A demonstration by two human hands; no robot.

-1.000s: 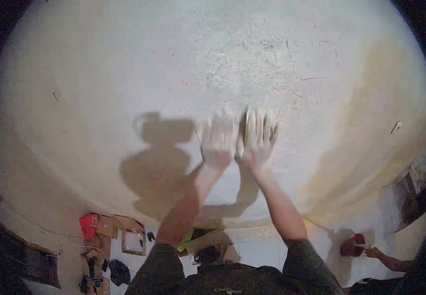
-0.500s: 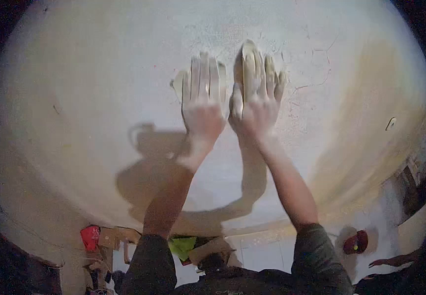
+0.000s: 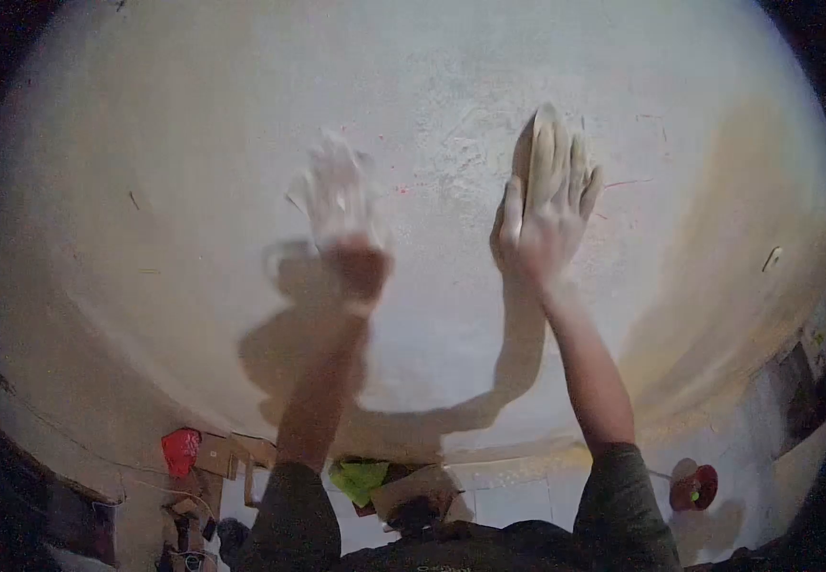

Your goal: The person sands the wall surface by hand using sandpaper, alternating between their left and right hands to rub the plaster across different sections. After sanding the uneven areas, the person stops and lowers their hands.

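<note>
Spanning the view ahead, a pale, rough-patched wall (image 3: pixel 432 305) is met by a dusty right hand (image 3: pixel 550 219), fingers outstretched flat, with a blurred left hand (image 3: pixel 344 214) placed alongside, fingers extended, anything held beneath being indiscernible.

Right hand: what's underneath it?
A pale edge of something pokes out beyond the right hand, against the wall; the hand covers the rest, so I cannot identify it.

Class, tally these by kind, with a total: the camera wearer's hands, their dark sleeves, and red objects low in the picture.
Hands: 2 (left hand, right hand)
Dark sleeves: 2 (left sleeve, right sleeve)
Red objects: 2 (lower-left red object, lower-right red object)
Total: 6
</note>
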